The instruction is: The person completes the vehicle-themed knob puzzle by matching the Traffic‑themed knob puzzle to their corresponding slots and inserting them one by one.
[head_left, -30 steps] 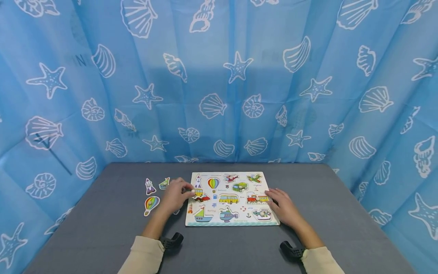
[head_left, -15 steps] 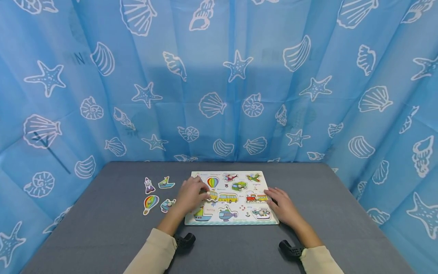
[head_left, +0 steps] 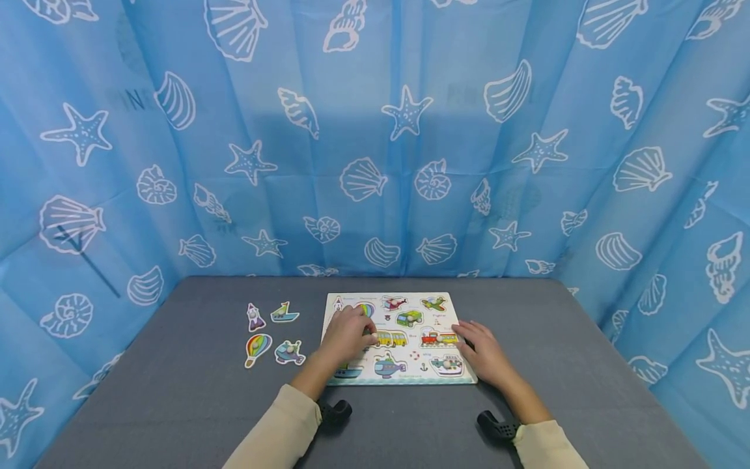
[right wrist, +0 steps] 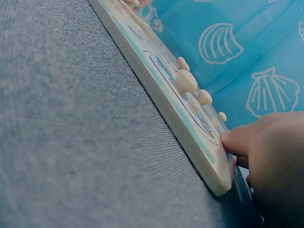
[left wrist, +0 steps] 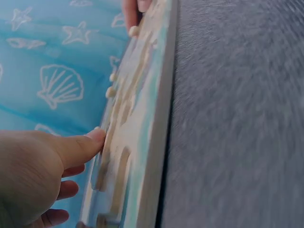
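"While the right hand [head_left: 485,353] rests on the edge of the puzzle board [head_left: 422,382], what does the left hand [head_left: 347,335] do?"

"It has its thumb and fingertips pinched together on a yellow bus piece [head_left: 383,339], which lies just inward of those fingertips, over the end of the printed bus [head_left: 401,339] nearer that hand."

"Is the piece seated?"

"I can't tell; the hand covers part of it."

"And the right hand's fingers?"

"Loosely extended, grasping no piece. They lie on the board's edge, and the thumb touches there too. Whether any finger goes underneath, I can't tell."

"So the board sits between the two hands?"

"Yes, with the left hand reaching over it. A train piece [head_left: 438,338] is just beside the right fingertips, and a ship piece [head_left: 447,365] lies near the right thumb, towards the person. Between the hands and a little beyond is a green truck piece [head_left: 409,318]."

"Anything outward of the left hand?"

"Four loose pieces on the grey table [head_left: 404,430]: a rocket piece [head_left: 255,318] and a sailboat piece [head_left: 284,312] farther out from the person, then a balloon piece [head_left: 258,348] and a submarine piece [head_left: 290,352], the last nearest the left forearm."

"Beyond both hands?"

"A blue curtain [head_left: 404,195] printed with white shells and starfish."
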The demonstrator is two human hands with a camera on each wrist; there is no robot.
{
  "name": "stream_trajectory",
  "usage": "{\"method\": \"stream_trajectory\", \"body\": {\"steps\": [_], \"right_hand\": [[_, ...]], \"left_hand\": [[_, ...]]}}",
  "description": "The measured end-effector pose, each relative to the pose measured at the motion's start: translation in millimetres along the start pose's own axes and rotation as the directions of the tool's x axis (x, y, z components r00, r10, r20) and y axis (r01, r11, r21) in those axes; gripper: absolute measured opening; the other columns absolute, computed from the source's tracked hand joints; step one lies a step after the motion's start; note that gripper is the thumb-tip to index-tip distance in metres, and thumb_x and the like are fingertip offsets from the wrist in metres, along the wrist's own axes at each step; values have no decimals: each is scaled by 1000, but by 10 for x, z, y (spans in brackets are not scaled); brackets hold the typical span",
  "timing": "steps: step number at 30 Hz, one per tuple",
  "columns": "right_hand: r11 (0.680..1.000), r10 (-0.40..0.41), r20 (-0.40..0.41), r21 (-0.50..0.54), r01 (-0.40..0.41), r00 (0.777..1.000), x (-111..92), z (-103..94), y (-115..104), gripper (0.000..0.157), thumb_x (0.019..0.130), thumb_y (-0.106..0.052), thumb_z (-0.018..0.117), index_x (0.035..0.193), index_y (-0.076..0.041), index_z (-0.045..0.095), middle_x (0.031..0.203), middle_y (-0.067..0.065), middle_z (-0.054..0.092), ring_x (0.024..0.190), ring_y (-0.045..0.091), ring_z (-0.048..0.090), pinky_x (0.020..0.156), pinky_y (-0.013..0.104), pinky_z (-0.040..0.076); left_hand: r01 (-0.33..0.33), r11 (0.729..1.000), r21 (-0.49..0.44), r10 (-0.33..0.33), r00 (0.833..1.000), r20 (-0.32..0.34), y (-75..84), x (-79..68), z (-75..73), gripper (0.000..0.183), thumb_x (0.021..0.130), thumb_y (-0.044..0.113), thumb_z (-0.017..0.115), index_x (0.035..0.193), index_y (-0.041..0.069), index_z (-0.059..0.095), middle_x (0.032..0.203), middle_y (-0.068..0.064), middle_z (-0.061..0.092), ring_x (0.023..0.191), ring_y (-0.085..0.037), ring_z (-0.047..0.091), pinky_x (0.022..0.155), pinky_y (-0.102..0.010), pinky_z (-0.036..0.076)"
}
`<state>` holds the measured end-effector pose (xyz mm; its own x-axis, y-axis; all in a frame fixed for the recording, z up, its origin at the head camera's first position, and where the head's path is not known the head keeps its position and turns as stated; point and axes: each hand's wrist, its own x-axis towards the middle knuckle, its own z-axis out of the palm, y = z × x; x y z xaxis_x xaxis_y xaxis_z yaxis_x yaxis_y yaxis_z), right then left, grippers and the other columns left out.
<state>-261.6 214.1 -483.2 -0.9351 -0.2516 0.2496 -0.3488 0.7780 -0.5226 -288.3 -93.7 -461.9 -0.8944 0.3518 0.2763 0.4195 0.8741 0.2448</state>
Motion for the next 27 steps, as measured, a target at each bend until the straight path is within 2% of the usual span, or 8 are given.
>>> {"method": "stream_trajectory", "body": {"steps": [9, 16, 20, 27], "right_hand": [[1000, -1, 0, 2, 1, 1000, 1, 6, -8, 39, 95, -6, 57, 133, 4, 55, 140, 25, 47, 134, 48, 31, 103, 64, 26], [1000, -10, -15, 3, 11, 1000, 5, 2, 10, 39, 95, -5, 57, 133, 5, 55, 139, 26, 47, 133, 49, 31, 102, 65, 26], [1000, -6, -11, -2, 6, 1000, 10, 4, 20, 39, 95, -5, 57, 133, 4, 55, 139, 26, 48, 134, 48, 31, 102, 65, 26], [1000, -7, -11, -4, 7, 1000, 14, 10, 18, 39, 95, -5, 57, 133, 4, 55, 139, 26, 47, 134, 48, 31, 102, 65, 25]], "left_hand": [[4, 1000, 14, -4, 1000, 21, 97, 89, 97, 12, 80, 35, 78, 82, 24, 72, 80, 9, 48, 81, -14, 47, 80, -38, 41], [0, 1000, -24, 0, 1000, 30, 166, 138, 126, 12, 83, 32, 78, 83, 21, 72, 78, 9, 46, 79, -13, 48, 78, -36, 42], [18, 999, -47, -16, 999, 47, 195, 144, 142, 13, 84, 32, 77, 83, 21, 71, 79, 8, 47, 79, -12, 50, 77, -35, 42], [37, 998, -52, -35, 999, 38, 228, 134, 153, 13, 84, 32, 77, 81, 21, 70, 78, 9, 48, 78, -12, 50, 76, -35, 42]]}}
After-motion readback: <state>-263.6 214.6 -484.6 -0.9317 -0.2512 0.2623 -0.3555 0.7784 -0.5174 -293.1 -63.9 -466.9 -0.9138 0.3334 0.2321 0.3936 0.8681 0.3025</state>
